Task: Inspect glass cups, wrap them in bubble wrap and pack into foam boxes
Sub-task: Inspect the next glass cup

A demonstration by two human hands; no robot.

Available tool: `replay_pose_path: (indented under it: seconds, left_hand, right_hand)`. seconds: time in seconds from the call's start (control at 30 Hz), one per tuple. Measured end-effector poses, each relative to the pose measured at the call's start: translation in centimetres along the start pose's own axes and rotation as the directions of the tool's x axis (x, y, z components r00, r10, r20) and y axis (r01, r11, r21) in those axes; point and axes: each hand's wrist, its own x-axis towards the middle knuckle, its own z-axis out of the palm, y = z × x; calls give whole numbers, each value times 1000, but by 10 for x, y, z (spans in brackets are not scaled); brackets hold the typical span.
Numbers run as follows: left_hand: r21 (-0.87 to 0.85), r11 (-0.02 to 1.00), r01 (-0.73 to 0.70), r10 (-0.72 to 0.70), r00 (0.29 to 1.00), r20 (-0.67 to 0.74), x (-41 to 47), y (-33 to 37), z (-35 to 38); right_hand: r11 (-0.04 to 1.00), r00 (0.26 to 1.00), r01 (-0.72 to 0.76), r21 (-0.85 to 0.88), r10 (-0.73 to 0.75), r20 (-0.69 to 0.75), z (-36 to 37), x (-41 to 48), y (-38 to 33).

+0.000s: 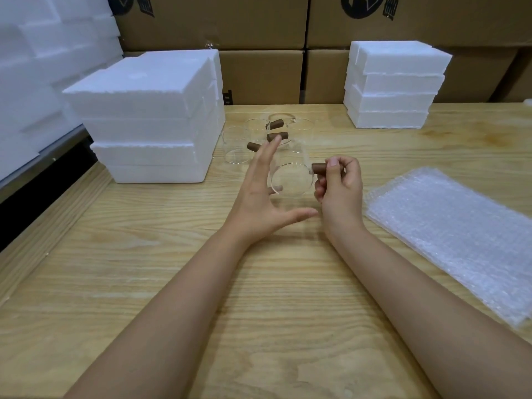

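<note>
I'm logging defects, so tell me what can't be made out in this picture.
Head view.
Chips in the held glass cup: clear glass too faint.
Its brown handle: partly under the right hand.
Count of cups behind: walls overlap, left hand covers some.
The bubble wrap: cut by right edge.

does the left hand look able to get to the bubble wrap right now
Probably not cleanly. The left hand is open, but the right hand, holding the glass cup by its brown handle, sits between it and the bubble wrap; it would have to cross over.
</note>
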Motion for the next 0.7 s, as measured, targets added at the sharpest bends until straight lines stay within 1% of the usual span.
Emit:
replay_pose_path:
  seconds: [0.07,0.1,0.17,0.2,0.23,0.33,0.4,0.47,0.53,0.6,0.7]
  left_hand:
    - [-170,980,108,-114,993,-23,0,5,0]
    - [-306,936,172,-191,981,-32,1,8,0]
    - [-582,754,305,-371,929,6,5,13,-1]
    - [-657,674,338,-422,906,34,6,13,-1]
    - [-682,640,355,-442,896,51,8,12,-1]
    - [-706,618,347,-437,898,59,7,9,0]
    - [-734,588,340,-427,901,76,6,7,-3]
    - [-746,575,334,-423,903,79,6,8,-7]
    - [-740,586,332,-416,906,76,6,10,-8]
    - [-725,607,325,-398,914,77,6,12,-8]
    - [-718,620,316,-400,915,57,6,13,-7]
  right_hand:
    - [994,995,98,-43,-99,-15,-1,0,1]
    - [985,988,153,-84,-154,-5,-2,-1,1]
    - [955,967,254,-151,-252,34,-3,-4,2]
    - [940,955,296,-166,-291,57,-2,-6,3]
    - [926,943,334,-177,-325,78,-2,-7,3]
    - [897,916,399,-192,-381,126,-1,-7,3]
    - [890,909,413,-193,-390,147,-1,-7,4]
    - [904,917,393,-170,-370,152,-1,-9,5]
    - [931,932,351,-100,-338,129,1,-11,4]
    - [959,955,280,-41,-274,109,4,-13,3]
    - [998,988,59,-13,-56,143,12,-19,6]
